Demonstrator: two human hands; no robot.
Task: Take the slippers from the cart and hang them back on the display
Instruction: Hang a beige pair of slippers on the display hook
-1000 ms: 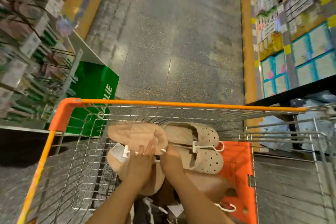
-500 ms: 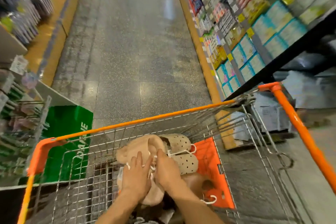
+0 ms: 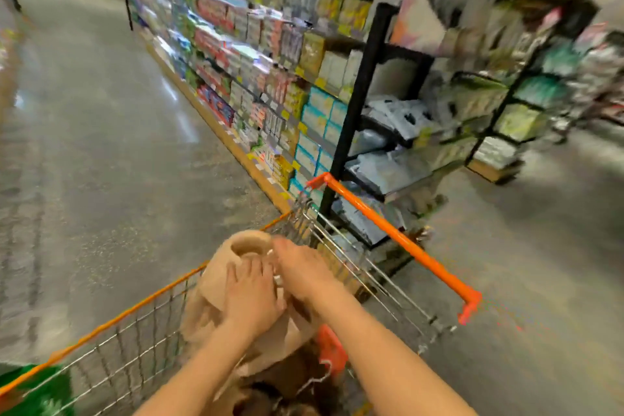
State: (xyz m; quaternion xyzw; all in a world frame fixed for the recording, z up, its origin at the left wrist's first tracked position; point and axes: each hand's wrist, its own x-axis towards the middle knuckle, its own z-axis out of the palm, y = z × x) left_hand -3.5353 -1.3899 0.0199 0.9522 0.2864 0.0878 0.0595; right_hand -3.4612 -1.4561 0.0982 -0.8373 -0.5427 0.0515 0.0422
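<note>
Currently both hands on the beige slippers (image 3: pixel 216 294), lifted above the cart (image 3: pixel 141 344).
Left hand (image 3: pixel 251 297) lies across the pair with fingers spread flat on it. Right hand (image 3: pixel 304 272) sits at its 2 o'clock, touching the pair; frame too blurred to tell whether that grip is closed. Orange cart handle (image 3: pixel 398 240) runs at 3 o'clock; stocked shelves (image 3: pixel 256 71) at 12.

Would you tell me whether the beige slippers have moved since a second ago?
Yes: the beige slippers, held by both hands, have risen from the basket to above the cart's orange rim.
</note>
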